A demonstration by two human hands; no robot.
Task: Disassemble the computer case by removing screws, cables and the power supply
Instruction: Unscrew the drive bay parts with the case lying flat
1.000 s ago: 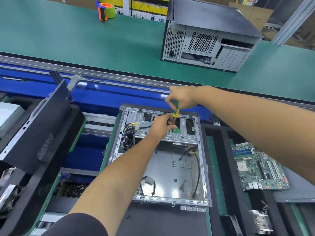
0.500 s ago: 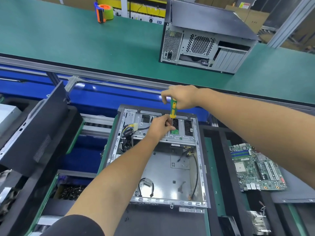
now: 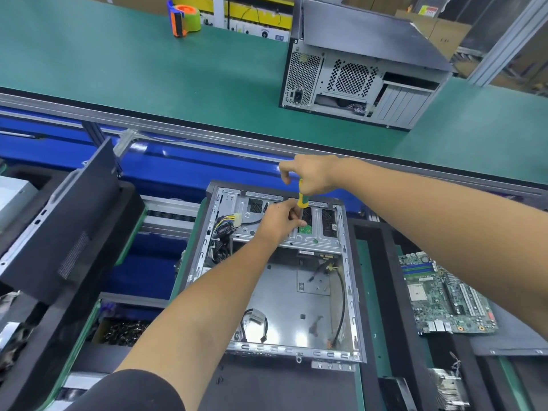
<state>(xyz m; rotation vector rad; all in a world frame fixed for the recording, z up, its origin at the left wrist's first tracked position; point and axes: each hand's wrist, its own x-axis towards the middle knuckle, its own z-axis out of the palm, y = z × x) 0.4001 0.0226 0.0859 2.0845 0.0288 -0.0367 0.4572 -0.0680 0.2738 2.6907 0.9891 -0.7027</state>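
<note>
At 12 o'clock of open grey steel computer case, right hand grips yellow-green screwdriver; left hand pinches its shaft. Case likely rigid, sharp-edged; hold by frame.

No lettering is coming through clearly enough to read. A small white label with dark print is sitting on the metal edge of the drive bracket inside the open grey steel computer case, but its characters are blurring together. A red-and-yellow sign is showing at the top edge behind the closed dark-topped computer tower, too small to make out.
</note>
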